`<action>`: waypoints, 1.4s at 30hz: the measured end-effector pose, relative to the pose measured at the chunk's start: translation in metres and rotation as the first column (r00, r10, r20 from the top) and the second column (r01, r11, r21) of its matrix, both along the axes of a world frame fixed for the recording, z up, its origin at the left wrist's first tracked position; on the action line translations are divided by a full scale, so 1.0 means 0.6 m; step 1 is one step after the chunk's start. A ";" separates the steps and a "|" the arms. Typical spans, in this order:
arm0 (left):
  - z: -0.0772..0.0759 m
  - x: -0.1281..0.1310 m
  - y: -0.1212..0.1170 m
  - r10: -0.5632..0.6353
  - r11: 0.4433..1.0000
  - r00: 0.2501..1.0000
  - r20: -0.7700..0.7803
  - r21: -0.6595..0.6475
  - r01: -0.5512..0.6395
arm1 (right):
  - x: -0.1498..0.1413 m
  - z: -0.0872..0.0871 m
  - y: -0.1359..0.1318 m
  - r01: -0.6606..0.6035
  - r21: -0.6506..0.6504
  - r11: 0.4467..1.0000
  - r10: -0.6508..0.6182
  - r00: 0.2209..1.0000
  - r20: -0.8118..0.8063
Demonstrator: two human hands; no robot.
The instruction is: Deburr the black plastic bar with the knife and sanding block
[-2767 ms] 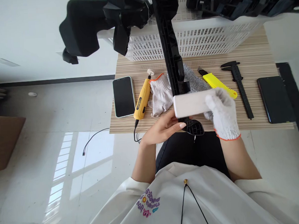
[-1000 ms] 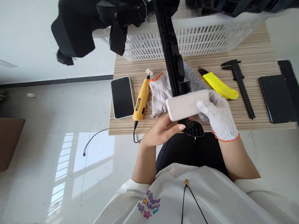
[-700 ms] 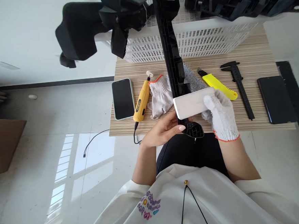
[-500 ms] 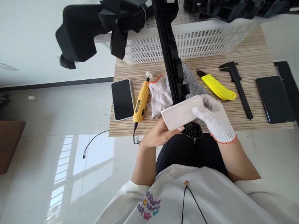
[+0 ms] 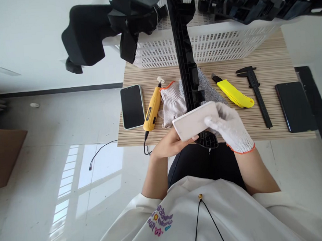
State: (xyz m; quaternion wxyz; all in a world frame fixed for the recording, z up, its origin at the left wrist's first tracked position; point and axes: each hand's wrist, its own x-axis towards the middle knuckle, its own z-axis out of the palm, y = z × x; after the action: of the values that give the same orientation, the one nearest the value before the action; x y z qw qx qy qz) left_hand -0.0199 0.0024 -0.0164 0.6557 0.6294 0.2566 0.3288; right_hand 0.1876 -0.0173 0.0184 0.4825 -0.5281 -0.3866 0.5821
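Observation:
A flat whitish rectangular pad (image 5: 195, 121) is gripped at its right end by my right hand (image 5: 230, 125), which wears a white knit glove with an orange cuff. Bare and closed, my left hand (image 5: 173, 143) is at the lower end of a long black plastic trim part (image 5: 189, 67). The thumb shows just below the pad, whose face hides most of the left fingers. The pad lies across the trim part and covers a stretch of it. The part's rounded lower end (image 5: 208, 140) shows below the pad, over my lap; its upper end runs over the white basket.
Left of the part are a phone (image 5: 133, 107), a yellow rotary tool (image 5: 152, 112) and a spare glove (image 5: 173, 103). Grey cloth (image 5: 210, 87), a yellow utility knife (image 5: 236, 94), black calipers (image 5: 258, 95) and another phone (image 5: 296, 105) lie rightward. Black parts top the white basket (image 5: 222, 44).
The upper end of the black trim part has shifted slightly right. The pad and gloved right hand have moved a touch left, while the left hand has barely moved.

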 end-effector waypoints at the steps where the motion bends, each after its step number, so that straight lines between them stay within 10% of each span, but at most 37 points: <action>1: -0.001 0.000 0.000 -0.014 1.000 1.000 0.006 -0.005 0.014 | 0.002 -0.001 0.001 0.025 0.003 1.000 -0.025 1.000 -0.006; 4: -0.002 0.000 0.002 -0.071 0.997 0.997 0.034 -0.023 0.071 | 0.006 -0.005 0.002 0.150 0.019 0.988 -0.149 0.987 -0.053; 8: -0.003 -0.001 0.003 -0.012 0.999 1.000 0.006 0.049 0.011 | 0.007 -0.005 0.001 -0.021 -0.010 1.000 0.021 1.000 -0.020; 12: 0.000 0.000 0.001 -0.060 0.998 0.997 0.042 -0.014 0.061 | 0.009 -0.005 0.002 0.100 0.013 0.995 -0.099 0.991 -0.088; 24: 0.000 -0.001 0.001 -0.036 0.999 0.999 0.009 -0.017 0.036 | 0.025 0.009 0.003 -0.049 -0.028 0.998 0.048 0.999 -0.006; 28: -0.005 -0.005 -0.002 -0.051 0.998 0.999 -0.011 -0.049 0.050 | 0.016 0.004 0.001 0.088 -0.063 0.994 -0.092 0.994 -0.062; 32: -0.006 -0.006 -0.004 0.036 0.999 0.996 -0.087 -0.007 -0.036 | 0.006 0.004 -0.002 -0.071 -0.104 0.992 0.065 0.996 -0.060; 42: 0.002 -0.004 -0.002 -0.013 0.998 0.998 -0.054 -0.060 0.010 | 0.002 0.003 -0.003 0.140 -0.041 0.989 -0.143 0.986 -0.086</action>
State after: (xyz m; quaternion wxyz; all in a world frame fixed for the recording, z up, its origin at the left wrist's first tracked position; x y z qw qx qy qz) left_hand -0.0221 0.0010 -0.0149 0.6689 0.6198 0.2804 0.2997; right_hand 0.1891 -0.0189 0.0203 0.5300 -0.5362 -0.3160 0.5759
